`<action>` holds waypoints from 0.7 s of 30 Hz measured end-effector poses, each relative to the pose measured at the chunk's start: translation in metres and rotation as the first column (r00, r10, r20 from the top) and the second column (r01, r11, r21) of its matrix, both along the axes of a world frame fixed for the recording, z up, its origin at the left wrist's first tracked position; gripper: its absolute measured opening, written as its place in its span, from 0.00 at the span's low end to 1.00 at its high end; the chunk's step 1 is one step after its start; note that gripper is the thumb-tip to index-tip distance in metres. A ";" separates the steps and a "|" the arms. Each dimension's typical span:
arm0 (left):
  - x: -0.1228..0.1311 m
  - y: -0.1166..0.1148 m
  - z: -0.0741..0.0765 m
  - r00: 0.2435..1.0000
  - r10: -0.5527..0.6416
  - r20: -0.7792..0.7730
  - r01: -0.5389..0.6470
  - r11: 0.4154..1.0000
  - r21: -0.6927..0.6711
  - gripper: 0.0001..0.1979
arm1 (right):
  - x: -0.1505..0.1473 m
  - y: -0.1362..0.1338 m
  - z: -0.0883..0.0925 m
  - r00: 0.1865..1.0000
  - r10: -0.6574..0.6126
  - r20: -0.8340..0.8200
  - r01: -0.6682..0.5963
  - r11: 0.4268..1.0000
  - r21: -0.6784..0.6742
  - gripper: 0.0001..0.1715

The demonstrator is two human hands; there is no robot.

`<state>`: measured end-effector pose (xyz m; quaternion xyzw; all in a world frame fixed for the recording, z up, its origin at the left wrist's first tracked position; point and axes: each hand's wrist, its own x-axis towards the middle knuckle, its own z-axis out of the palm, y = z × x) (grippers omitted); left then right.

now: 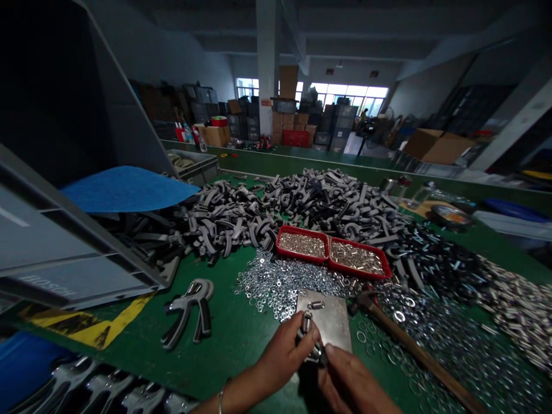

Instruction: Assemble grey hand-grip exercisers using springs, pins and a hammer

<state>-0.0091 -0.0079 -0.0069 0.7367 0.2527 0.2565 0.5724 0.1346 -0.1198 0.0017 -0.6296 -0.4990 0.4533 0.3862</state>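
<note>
Left hand (282, 359) and right hand (351, 385) clamp a black hand gripper (313, 353), spring (306, 322) upright.

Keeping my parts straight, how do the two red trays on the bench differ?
The left red tray holds finer, shorter silver pieces; the right red tray holds longer, coarser ones. The right tray also lies nearer the hammer than the left tray. Both are red, rimmed and side by side.

Bare hands (284, 353), a thin silver bangle (220, 401) on the left wrist
</note>
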 end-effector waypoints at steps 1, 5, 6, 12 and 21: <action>0.000 0.000 0.002 0.999 -0.033 -0.010 0.033 0.999 0.025 0.14 | -0.002 0.001 -0.001 0.995 0.027 -0.093 -0.033 0.998 -0.060 0.39; 0.003 0.000 0.002 0.997 -0.008 -0.074 0.011 0.999 0.038 0.14 | 0.001 -0.001 -0.004 0.998 -0.052 0.042 0.051 0.999 0.017 0.31; 0.004 0.000 0.002 0.997 0.031 -0.070 -0.030 0.999 0.013 0.13 | 0.003 -0.001 -0.006 0.991 -0.102 0.092 0.096 0.993 0.069 0.28; 0.006 0.002 0.002 0.994 -0.090 -0.066 0.099 0.983 0.152 0.13 | 0.000 -0.002 -0.019 0.956 -0.001 -0.293 -0.075 0.966 -0.248 0.49; 0.018 -0.003 -0.003 0.999 -0.030 0.045 0.022 0.988 0.156 0.09 | 0.008 -0.003 -0.010 0.999 0.032 -0.043 -0.038 0.987 -0.155 0.41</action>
